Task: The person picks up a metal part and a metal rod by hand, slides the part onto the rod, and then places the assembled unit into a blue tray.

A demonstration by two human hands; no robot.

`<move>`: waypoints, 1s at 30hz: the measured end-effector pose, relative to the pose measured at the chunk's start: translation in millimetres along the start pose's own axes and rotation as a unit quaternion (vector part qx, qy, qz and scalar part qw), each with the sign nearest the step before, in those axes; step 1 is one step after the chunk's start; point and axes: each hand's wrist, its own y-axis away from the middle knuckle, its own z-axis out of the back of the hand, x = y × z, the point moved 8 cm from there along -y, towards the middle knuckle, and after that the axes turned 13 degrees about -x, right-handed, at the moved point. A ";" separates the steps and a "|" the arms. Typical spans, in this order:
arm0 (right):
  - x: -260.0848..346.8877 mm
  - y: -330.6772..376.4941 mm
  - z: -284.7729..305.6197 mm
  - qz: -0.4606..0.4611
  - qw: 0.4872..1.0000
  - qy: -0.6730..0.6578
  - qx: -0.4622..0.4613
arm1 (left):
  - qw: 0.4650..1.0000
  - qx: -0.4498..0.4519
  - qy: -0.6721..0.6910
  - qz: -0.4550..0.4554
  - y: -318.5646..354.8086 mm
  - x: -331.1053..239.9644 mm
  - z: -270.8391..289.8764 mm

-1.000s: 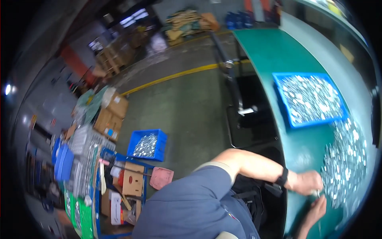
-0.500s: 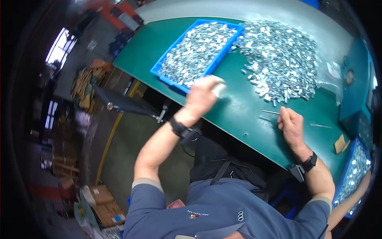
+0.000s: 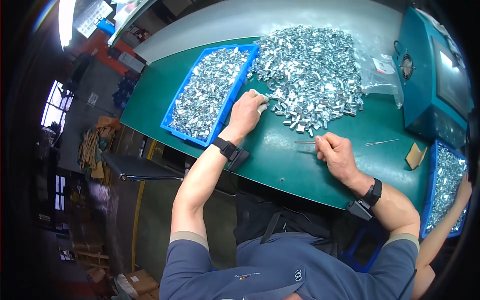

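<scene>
My left hand (image 3: 246, 114) reaches between the blue tray (image 3: 218, 121) and a heap of small shiny metal pieces (image 3: 312, 70). White coverings wrap its fingertips, which are drawn together at the heap's left edge; whatever they pinch is too small to make out. Closer to me on the right, my right hand (image 3: 336, 156) is closed around a thin metal rod (image 3: 304, 142). The rod points left, just in front of the heap and apart from it. Similar metal pieces (image 3: 207, 92) fill the blue tray. Both my wrists wear black straps with small devices.
A teal machine (image 3: 417, 80) with a fan and screen stands at the right, beside a clear plastic bag (image 3: 377, 82). A wire loop (image 3: 382, 143) and a cardboard scrap (image 3: 415, 156) lie on the green table (image 3: 280, 155). Another person's arm (image 3: 450, 215) reaches into a second blue tray (image 3: 431, 200).
My left hand has gone from the tray's near right corner to the left edge of the heap. The right hand still holds the rod in front of the heap. The whole view has shifted.
</scene>
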 end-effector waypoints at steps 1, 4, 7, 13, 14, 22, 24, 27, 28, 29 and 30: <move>-1.9 -0.5 0.4 -0.006 1.000 -0.004 0.004 | 1.000 -0.008 0.009 0.004 -1.6 1.7 0.5; -1.8 -2.8 5.0 0.000 0.999 -0.037 -0.015 | 0.997 -0.059 0.032 -0.027 3.9 -10.4 8.2; -4.1 -6.1 9.0 0.011 0.998 -0.053 -0.035 | 0.986 -0.014 0.158 0.045 23.8 -42.3 15.2; -2.1 -5.7 6.1 0.023 0.999 -0.039 -0.023 | 0.968 0.021 0.241 0.072 40.3 -84.9 12.5; -1.7 -5.1 5.2 0.033 0.999 -0.025 -0.019 | 0.964 0.021 0.253 0.082 40.1 -88.1 12.4; -4.2 -5.9 7.7 0.010 0.999 -0.041 -0.035 | 0.960 0.010 0.273 0.064 42.4 -94.1 14.1; -5.1 -4.2 7.3 0.009 0.999 -0.032 -0.030 | 0.959 0.009 0.275 0.062 45.4 -96.5 14.0; -2.1 -3.2 8.5 0.019 0.998 -0.039 -0.041 | 0.962 0.026 0.270 0.038 46.7 -101.1 13.2; -3.5 -2.9 8.8 0.019 0.998 -0.040 -0.042 | 0.962 0.024 0.270 0.038 46.2 -102.1 13.0; -4.3 -2.8 9.6 0.018 0.998 -0.042 -0.043 | 0.960 0.025 0.277 0.036 45.6 -104.7 12.3; -4.1 -3.2 10.7 0.019 0.998 -0.041 -0.043 | 0.958 0.025 0.283 0.034 44.3 -107.3 11.2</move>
